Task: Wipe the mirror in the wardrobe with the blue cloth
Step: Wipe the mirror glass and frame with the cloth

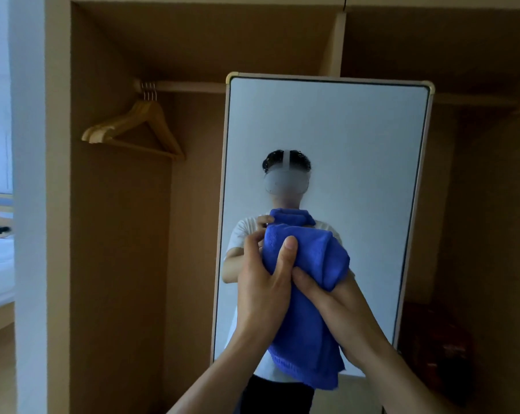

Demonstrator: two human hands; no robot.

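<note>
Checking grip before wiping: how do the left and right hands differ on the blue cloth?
The left hand grips the blue cloth from the side, thumb upright; the right hand holds it from below, cloth draped over it. The left hand sits higher than the right. Both hold it before the mirror.

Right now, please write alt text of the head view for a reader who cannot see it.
The left hand and right hand grip a bunched blue cloth held up before the tall mirror in an open wooden wardrobe. Wooden hangers hang on the rail to the left.
</note>
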